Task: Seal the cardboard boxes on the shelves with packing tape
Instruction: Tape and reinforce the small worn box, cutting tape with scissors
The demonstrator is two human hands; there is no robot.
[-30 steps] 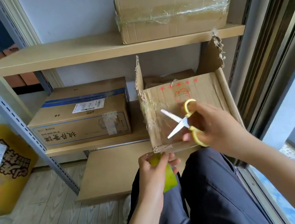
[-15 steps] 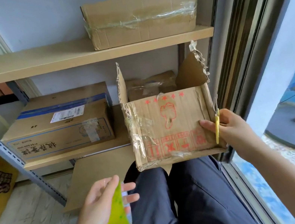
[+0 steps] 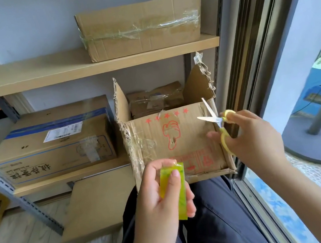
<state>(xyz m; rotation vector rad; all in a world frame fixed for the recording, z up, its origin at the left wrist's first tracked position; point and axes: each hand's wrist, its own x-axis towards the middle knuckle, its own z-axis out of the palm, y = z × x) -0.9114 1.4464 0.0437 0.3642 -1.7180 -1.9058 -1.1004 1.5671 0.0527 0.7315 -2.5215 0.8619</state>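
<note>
An open cardboard box (image 3: 180, 139) with red stars and a red hand print stands at the shelf's front, its flaps torn and upright, resting above my knees. My left hand (image 3: 160, 198) grips a yellow-green roll of packing tape (image 3: 174, 189) just in front of the box's lower left corner. My right hand (image 3: 250, 139) holds yellow-handled scissors (image 3: 216, 120) at the box's right edge, blades spread and pointing up-left.
A taped box (image 3: 139, 28) sits on the upper shelf (image 3: 40, 75). A labelled box with a blue stripe (image 3: 56, 144) lies on the lower shelf. A flat cardboard sheet (image 3: 97, 205) lies on the floor. A metal shelf post (image 3: 13, 190) stands left; a window frame (image 3: 248, 41) right.
My left hand has lifted the tape roll up in front of the box. My right hand has raised the scissors and spread their blades beside the box's right edge.
</note>
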